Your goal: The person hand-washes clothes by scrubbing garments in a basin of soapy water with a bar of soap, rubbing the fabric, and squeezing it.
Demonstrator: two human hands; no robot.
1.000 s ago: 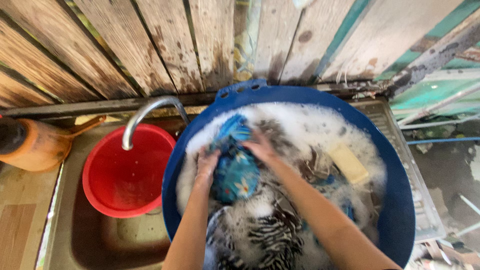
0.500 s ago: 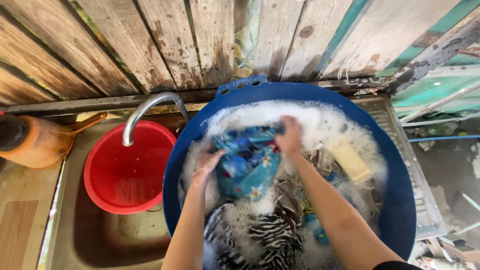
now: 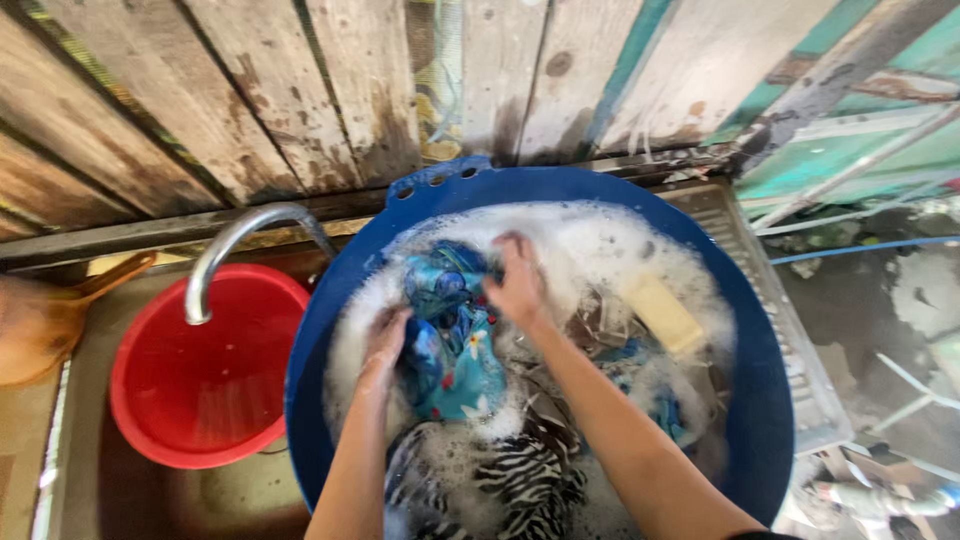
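A blue basin (image 3: 770,420) of suds filled the draining side of a steel sink (image 3: 150,500) set against a weathered plank wall (image 3: 250,100), its rim touching a red bucket (image 3: 200,370) under the curved tap (image 3: 225,250). Both the left hand (image 3: 385,345) and right hand (image 3: 515,285) had fingers clenched on a blue floral garment (image 3: 450,350) at the basin's middle, with a yellow soap bar (image 3: 660,312) just beside them and striped cloth (image 3: 520,480) crowding the near edge.
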